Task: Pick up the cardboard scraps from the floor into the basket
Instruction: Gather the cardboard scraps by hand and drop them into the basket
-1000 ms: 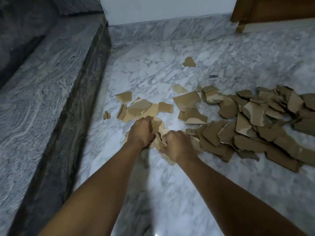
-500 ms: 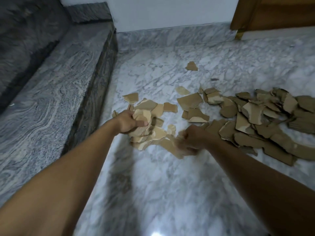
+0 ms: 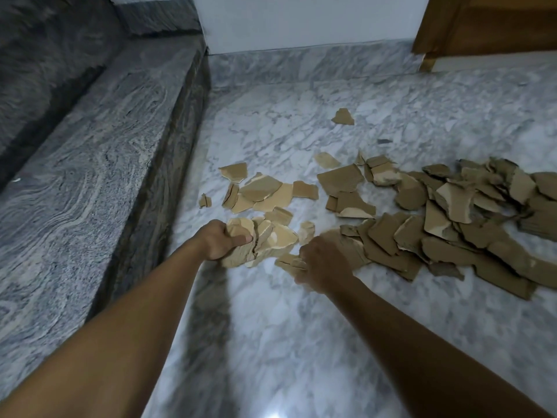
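Left hand (image 3: 220, 241) is clutching a wad of cardboard scraps (image 3: 271, 239) just right of the granite step (image 3: 90, 164), right hand (image 3: 324, 265) is curling round others farther from it; these are probably light, stiff, slippery flakes, best bunched by their edges.

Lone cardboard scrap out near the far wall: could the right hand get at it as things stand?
Probably not without leaning in: the lone scrap lies on open marble floor far beyond the right hand, which grips other scraps. Nothing blocks the way.
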Tool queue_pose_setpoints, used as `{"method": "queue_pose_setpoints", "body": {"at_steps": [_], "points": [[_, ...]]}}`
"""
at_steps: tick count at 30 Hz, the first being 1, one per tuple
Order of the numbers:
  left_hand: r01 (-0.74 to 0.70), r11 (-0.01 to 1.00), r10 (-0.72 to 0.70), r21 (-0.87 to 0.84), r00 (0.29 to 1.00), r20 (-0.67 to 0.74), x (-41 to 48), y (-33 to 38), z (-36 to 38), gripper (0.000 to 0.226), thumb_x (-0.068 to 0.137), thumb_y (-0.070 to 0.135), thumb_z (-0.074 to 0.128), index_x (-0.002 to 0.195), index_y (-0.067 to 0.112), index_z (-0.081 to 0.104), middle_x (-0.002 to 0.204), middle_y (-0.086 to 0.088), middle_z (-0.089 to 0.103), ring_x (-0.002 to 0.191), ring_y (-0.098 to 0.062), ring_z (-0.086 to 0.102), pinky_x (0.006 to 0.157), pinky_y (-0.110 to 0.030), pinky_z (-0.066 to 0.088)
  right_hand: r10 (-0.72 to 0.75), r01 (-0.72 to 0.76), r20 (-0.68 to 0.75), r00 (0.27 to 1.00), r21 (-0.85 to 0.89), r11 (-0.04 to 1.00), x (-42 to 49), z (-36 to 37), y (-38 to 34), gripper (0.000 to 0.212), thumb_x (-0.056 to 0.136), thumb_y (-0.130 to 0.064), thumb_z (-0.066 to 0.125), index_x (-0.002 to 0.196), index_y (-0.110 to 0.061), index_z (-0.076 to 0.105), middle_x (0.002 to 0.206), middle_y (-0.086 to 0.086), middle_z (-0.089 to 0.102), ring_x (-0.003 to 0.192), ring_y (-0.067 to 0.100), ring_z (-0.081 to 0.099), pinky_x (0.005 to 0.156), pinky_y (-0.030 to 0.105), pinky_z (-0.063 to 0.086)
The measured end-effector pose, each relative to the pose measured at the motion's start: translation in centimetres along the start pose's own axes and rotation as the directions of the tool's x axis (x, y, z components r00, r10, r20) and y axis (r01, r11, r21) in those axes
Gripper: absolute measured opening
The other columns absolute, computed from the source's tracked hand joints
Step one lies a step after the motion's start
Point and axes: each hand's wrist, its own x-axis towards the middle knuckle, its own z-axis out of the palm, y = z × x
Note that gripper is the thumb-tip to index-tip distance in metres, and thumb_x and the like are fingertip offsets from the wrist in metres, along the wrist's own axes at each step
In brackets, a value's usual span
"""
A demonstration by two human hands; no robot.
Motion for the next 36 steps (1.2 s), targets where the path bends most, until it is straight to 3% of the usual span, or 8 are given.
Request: {"method": "queue_pose_setpoints", "body": {"at_steps": [5,9,13,16,22,25,31,36], "points": [[0.028,0.998,-0.026,0.057,0.999,-0.035,0.2,0.6,0.2,0.050,0.071,0.054,0.080,0.096,0.013,0.066,0.094,-0.004,0.068,0.094,-0.025,0.062,0.075,-0.029,0.044,0.128,-0.183,0.303,0.944,0.161,0.970,0.8,-2.1,-0.7,0.073,0.062,-0.034,0.094,0.115,-0.012,0.050,0.102,0.009,0.062,0.100,0.028,0.064,0.086,0.039,0.055],[-0.039,0.995,0.038,0.095,0.999,0.019,0.8,2.8,-1.3,0.035,0.075,0.052,0.078,0.079,0.022,0.059,0.080,0.005,0.063,0.082,-0.017,0.059,0.064,-0.025,0.040,0.058,-0.105,0.441,0.896,0.083,0.991,1.6,-4.0,-0.1,0.043,0.073,-0.036,0.086,0.066,-0.010,0.052,0.064,0.000,0.053,0.059,0.013,0.054,0.070,0.030,0.050],[-0.220,0.955,0.207,0.199,0.975,0.083,2.0,6.8,-1.6,0.026,0.081,0.047,0.075,0.091,0.028,0.061,0.085,0.011,0.061,0.086,-0.013,0.059,0.073,-0.027,0.042,0.124,-0.162,0.203,0.971,0.181,0.970,3.5,-8.0,2.2,0.031,0.070,-0.040,0.084,0.066,-0.011,0.073,0.063,0.004,0.069,0.064,0.020,0.068,0.064,0.035,0.058],[-0.313,0.891,0.269,0.329,0.947,0.175,3.8,9.1,0.3,0.052,0.080,0.045,0.075,0.124,0.020,0.061,0.112,0.003,0.063,0.111,-0.023,0.059,0.089,-0.030,0.045,0.069,-0.094,0.128,0.989,0.201,0.975,4.9,-8.8,2.8,0.030,0.073,-0.035,0.082,0.076,-0.005,0.075,0.080,0.013,0.072,0.082,0.026,0.070,0.072,0.041,0.057],[-0.364,0.827,0.353,0.429,0.929,0.107,6.9,8.9,4.2,0.035,0.069,0.030,0.083,0.098,0.017,0.069,0.107,-0.004,0.067,0.099,-0.026,0.063,0.086,-0.036,0.053,-0.016,0.004,0.051,0.999,0.231,0.973,5.9,-3.8,1.9,0.031,0.078,-0.027,0.080,0.097,-0.017,0.058,0.115,0.008,0.062,0.107,0.026,0.059,0.077,0.028,0.040],[-0.315,0.819,0.338,0.479,0.940,0.040,7.0,8.6,4.8,0.031,0.063,0.039,0.083,0.081,0.031,0.059,0.102,-0.005,0.067,0.097,-0.030,0.062,0.083,-0.040,0.054,0.006,-0.006,0.004,1.000,0.312,0.950,5.9,-2.5,2.1,0.038,0.078,-0.026,0.081,0.088,-0.025,0.044,0.100,0.001,0.065,0.095,0.023,0.063,0.061,0.026,0.034],[-0.365,0.833,0.373,0.416,0.926,0.066,6.8,8.5,5.2,0.053,0.072,0.021,0.074,0.122,0.023,0.057,0.113,-0.007,0.068,0.106,-0.030,0.061,0.089,-0.039,0.052,0.065,-0.042,-0.033,0.997,0.465,0.884,4.6,-3.5,3.2,0.050,0.065,-0.020,0.087,0.098,-0.022,0.050,0.075,0.000,0.065,0.069,0.022,0.065,0.060,0.032,0.053],[-0.347,0.816,0.347,0.463,0.934,0.087,7.0,8.7,4.9,0.036,0.068,0.030,0.079,0.101,0.023,0.067,0.105,-0.005,0.067,0.102,-0.027,0.062,0.087,-0.037,0.052,0.133,-0.135,0.036,0.991,0.446,0.885,5.4,-5.7,6.0,0.042,0.063,-0.026,0.087,0.045,-0.019,0.050,0.042,-0.009,0.045,0.052,0.001,0.046,0.050,0.023,0.034]]}}
